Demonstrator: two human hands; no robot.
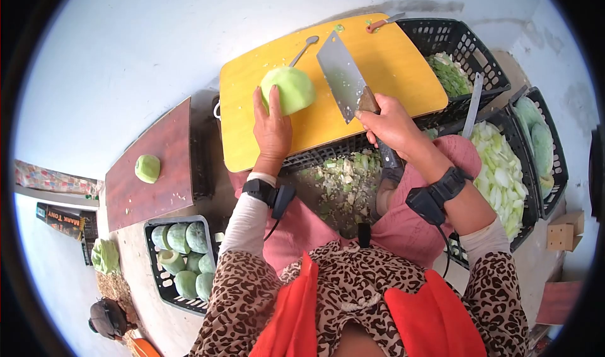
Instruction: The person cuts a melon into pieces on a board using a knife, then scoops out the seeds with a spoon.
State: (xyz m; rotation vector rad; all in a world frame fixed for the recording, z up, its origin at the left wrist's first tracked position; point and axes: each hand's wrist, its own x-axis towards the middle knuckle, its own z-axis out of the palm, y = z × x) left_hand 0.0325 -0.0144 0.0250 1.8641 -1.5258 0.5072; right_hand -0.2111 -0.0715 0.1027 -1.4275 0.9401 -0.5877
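Observation:
A peeled pale-green melon (pixel 290 87) rests on the yellow board (pixel 246 149). My left hand (pixel 272 130) holds it from the near side, with fingers laid over its surface. My right hand (pixel 392 127) is closed around the wooden handle of a cleaver (pixel 343 73). The broad blade, flecked with bits, points away from me over the board, to the right of the melon and apart from it. Behind the melon lies a metal spoon (pixel 304 50). A small knife with a reddish-brown handle (pixel 378 25) is at the board's far right edge.
Melon slices fill a black crate (pixel 533 196) at right, a long blade sticking up there. Another crate (pixel 488 61) holds green peelings. Whole melons fill a left crate (pixel 149 247). A pale-green melon piece (pixel 147 168) sits on a brown board (pixel 173 146). Scraps (pixel 346 180) litter the floor.

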